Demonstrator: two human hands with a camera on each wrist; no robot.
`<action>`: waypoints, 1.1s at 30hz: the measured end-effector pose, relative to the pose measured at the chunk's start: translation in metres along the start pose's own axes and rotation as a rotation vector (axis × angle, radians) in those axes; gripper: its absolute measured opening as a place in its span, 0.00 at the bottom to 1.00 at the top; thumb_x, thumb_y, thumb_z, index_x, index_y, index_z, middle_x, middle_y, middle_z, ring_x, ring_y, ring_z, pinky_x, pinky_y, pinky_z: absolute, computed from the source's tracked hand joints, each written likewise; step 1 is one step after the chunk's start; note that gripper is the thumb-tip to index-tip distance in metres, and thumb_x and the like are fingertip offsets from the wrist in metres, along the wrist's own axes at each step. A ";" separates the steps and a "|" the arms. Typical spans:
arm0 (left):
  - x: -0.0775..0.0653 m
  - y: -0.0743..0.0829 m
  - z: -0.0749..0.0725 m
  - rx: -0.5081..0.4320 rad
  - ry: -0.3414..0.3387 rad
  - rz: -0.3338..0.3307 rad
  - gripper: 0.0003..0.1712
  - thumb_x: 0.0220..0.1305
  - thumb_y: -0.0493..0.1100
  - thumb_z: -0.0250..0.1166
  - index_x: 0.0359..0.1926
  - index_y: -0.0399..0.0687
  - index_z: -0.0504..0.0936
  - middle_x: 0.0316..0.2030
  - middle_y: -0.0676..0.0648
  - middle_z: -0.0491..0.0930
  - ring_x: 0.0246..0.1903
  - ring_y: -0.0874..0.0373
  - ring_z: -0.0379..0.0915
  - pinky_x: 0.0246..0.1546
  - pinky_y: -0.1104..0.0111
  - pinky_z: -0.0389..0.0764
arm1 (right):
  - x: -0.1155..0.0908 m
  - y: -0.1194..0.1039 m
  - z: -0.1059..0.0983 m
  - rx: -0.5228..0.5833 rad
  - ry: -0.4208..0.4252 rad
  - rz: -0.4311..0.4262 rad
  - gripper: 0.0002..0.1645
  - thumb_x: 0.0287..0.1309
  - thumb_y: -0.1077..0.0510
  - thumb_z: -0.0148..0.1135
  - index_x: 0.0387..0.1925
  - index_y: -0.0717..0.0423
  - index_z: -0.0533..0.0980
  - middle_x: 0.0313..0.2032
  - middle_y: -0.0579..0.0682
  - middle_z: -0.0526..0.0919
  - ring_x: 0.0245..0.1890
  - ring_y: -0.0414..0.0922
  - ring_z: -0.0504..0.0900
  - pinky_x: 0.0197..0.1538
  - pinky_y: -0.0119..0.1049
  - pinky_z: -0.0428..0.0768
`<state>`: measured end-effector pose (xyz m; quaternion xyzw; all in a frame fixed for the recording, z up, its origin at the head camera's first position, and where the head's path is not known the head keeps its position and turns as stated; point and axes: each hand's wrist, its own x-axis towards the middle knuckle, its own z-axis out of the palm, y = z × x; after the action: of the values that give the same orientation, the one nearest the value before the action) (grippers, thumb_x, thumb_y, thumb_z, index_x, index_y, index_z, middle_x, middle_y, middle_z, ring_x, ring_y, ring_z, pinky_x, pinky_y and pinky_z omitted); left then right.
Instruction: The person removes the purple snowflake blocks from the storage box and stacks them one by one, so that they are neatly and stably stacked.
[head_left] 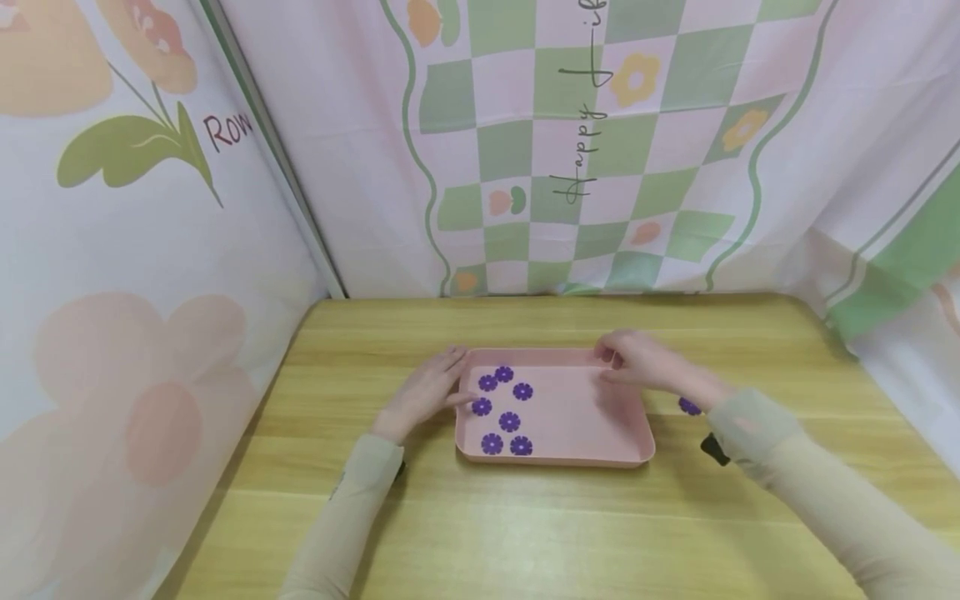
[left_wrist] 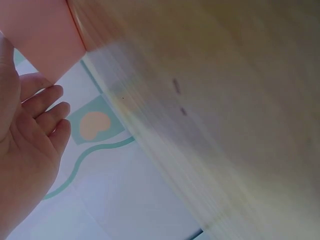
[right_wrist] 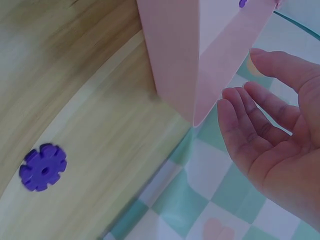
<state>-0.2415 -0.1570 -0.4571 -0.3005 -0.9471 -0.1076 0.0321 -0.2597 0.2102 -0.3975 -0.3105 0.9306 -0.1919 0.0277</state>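
A pink rectangular tray (head_left: 570, 417) lies on the wooden table, with several purple notched flower-shaped discs (head_left: 509, 422) spread over its left part. My left hand (head_left: 422, 393) rests along the tray's left side, its thumb reaching over the rim near a disc; in the left wrist view its fingers are relaxed beside the pink wall. Above the tray's back right corner hovers my right hand (head_left: 645, 361). In the right wrist view its fingers bend loosely, the thumb stands apart, and nothing shows between them. Another purple disc (right_wrist: 43, 167) lies on the table right of the tray.
Past the table's (head_left: 525, 533) back edge hangs a checkered curtain (head_left: 555, 150). A flower-printed sheet (head_left: 150, 333) covers the left side. Near the right sleeve a small black object (head_left: 715, 449) is partly visible; its kind cannot be told.
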 end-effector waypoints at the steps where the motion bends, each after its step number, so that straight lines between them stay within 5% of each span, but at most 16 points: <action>1: 0.000 0.000 0.000 0.004 0.001 0.002 0.47 0.66 0.61 0.61 0.73 0.35 0.58 0.74 0.35 0.59 0.74 0.41 0.56 0.76 0.48 0.61 | 0.001 0.000 0.001 0.003 -0.002 -0.005 0.16 0.51 0.62 0.71 0.41 0.67 0.80 0.34 0.57 0.85 0.33 0.47 0.82 0.37 0.37 0.85; 33: 0.002 -0.001 0.000 0.009 -0.030 -0.021 0.48 0.66 0.64 0.58 0.74 0.36 0.57 0.75 0.36 0.57 0.75 0.42 0.54 0.77 0.49 0.60 | 0.035 -0.023 0.029 0.009 -0.120 -0.031 0.15 0.57 0.61 0.68 0.45 0.63 0.80 0.38 0.57 0.85 0.37 0.45 0.81 0.42 0.38 0.86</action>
<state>-0.2431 -0.1566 -0.4574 -0.2922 -0.9510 -0.0992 0.0179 -0.2699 0.1635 -0.4132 -0.3354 0.9215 -0.1777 0.0820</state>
